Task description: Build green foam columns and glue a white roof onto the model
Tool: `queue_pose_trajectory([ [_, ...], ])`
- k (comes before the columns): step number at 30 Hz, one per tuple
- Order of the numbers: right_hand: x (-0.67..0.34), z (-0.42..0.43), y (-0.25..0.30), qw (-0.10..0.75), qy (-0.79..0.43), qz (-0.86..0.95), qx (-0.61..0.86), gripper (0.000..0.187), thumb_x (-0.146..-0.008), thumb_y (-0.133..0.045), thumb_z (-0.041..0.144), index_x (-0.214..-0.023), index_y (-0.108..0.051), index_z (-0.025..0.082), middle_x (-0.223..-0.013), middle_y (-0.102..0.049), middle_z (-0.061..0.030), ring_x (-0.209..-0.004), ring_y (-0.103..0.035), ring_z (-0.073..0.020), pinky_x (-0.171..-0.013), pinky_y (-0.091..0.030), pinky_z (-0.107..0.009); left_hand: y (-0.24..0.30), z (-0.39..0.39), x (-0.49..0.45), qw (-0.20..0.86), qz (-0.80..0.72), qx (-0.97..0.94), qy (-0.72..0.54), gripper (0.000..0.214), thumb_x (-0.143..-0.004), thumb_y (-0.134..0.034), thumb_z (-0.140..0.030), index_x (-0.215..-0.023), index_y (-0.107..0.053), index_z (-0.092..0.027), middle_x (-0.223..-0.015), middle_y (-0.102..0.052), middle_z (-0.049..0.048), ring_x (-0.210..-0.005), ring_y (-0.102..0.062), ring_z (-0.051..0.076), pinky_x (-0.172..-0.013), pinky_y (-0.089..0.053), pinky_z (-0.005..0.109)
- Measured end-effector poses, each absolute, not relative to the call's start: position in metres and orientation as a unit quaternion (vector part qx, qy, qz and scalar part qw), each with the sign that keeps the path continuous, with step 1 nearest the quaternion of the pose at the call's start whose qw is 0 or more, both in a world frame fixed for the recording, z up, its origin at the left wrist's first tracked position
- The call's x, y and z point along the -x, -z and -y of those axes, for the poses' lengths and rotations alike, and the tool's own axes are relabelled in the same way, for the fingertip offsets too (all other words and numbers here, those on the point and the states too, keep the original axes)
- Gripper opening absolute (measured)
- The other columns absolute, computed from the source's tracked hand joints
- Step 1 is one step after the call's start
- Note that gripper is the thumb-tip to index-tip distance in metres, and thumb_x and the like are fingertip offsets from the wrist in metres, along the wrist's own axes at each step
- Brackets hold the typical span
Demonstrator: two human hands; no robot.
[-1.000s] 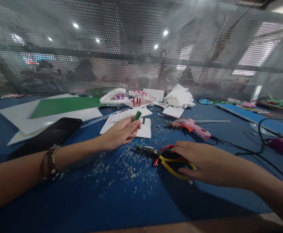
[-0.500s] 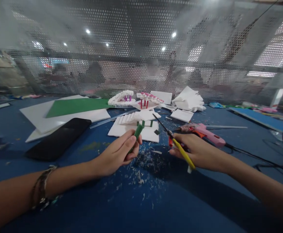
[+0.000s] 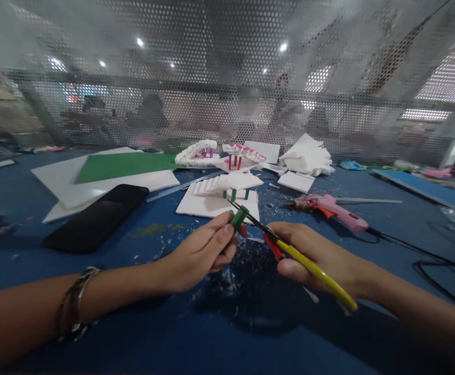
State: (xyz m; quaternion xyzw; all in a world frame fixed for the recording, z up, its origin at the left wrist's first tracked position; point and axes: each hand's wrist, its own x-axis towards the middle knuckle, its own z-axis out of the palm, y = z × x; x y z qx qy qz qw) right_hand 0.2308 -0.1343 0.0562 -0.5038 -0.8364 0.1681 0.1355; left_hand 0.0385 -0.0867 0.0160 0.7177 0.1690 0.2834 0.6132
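My left hand (image 3: 201,250) pinches a small dark green strip (image 3: 240,219) that sticks up past the thumb; its lower part is hidden by the fingers. In my right hand (image 3: 317,252) are scissors (image 3: 303,260) with yellow and red handles. Their dark blades reach left to the top of the green strip; whether they touch it I cannot tell. Just beyond the hands lies a white model (image 3: 199,203) with steps, a raised platform and short green posts on a flat base.
A black phone (image 3: 96,219) lies at left, by white sheets and a green sheet (image 3: 129,165). At right lies a pink glue gun (image 3: 346,213) with its cable. Behind are a red-posted model (image 3: 237,159), a purple-posted model (image 3: 196,155) and crumpled white sheets (image 3: 305,156). White scraps litter the blue table.
My right hand has brought the scissors left and down, so the blades now lie at the strip's top. My left hand has shifted slightly right with the strip.
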Motion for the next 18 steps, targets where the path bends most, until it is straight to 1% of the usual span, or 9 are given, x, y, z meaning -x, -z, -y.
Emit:
queue_pose_trajectory([
  [4,-0.2301,0.1352,-0.0564,0.137,-0.171,0.833,0.508,0.059,-0.074,-0.027,0.068,-0.075,-0.055,0.016,-0.074,-0.060,-0.0108,-0.063,-0.053,-0.0201,-0.054,-0.041,-0.032,-0.0168,0.0883,-0.0385,0.607,-0.155,-0.724,-0.288,0.020,-0.091,-0.026,-0.031,-0.093,-0.039,-0.017,-0.047,-0.027,-0.0101,-0.036,-0.020,0.006,-0.032,-0.018,0.017],
  [8,-0.2310,0.1356,-0.0548,0.131,-0.176,0.824,0.523,0.052,-0.074,-0.033,0.064,-0.073,-0.055,0.016,-0.070,-0.059,-0.0082,-0.059,-0.050,-0.0172,-0.051,-0.039,-0.029,-0.0162,0.0892,-0.0390,0.621,-0.159,-0.708,-0.295,0.019,-0.091,-0.026,-0.031,-0.096,-0.039,-0.016,-0.047,-0.026,-0.0105,-0.036,-0.017,0.007,-0.032,-0.018,0.018],
  [12,-0.2302,0.1362,-0.0537,0.126,-0.181,0.810,0.544,0.051,-0.073,-0.035,0.064,-0.073,-0.053,0.017,-0.069,-0.057,-0.0066,-0.057,-0.048,-0.0156,-0.049,-0.036,-0.028,-0.0142,0.0881,-0.0398,0.633,-0.158,-0.697,-0.297,0.018,-0.091,-0.027,-0.030,-0.095,-0.038,-0.016,-0.047,-0.024,-0.0106,-0.036,-0.016,0.007,-0.032,-0.018,0.018],
  [15,-0.2290,0.1362,-0.0527,0.127,-0.184,0.801,0.556,0.048,-0.074,-0.036,0.064,-0.064,-0.048,0.018,-0.063,-0.053,-0.0041,-0.053,-0.043,-0.0135,-0.047,-0.032,-0.026,-0.0128,0.0868,-0.0405,0.641,-0.155,-0.693,-0.292,0.017,-0.091,-0.027,-0.031,-0.092,-0.037,-0.017,-0.047,-0.025,-0.0107,-0.036,-0.016,0.006,-0.031,-0.018,0.017],
  [18,-0.2288,0.1352,-0.0505,0.131,-0.177,0.802,0.556,0.048,-0.075,-0.037,0.063,-0.057,-0.039,0.019,-0.054,-0.043,0.0006,-0.049,-0.034,-0.0102,-0.044,-0.026,-0.024,-0.0125,0.0861,-0.0408,0.643,-0.165,-0.691,-0.287,0.018,-0.090,-0.028,-0.032,-0.094,-0.037,-0.017,-0.047,-0.026,-0.0108,-0.036,-0.016,0.006,-0.031,-0.017,0.017],
])
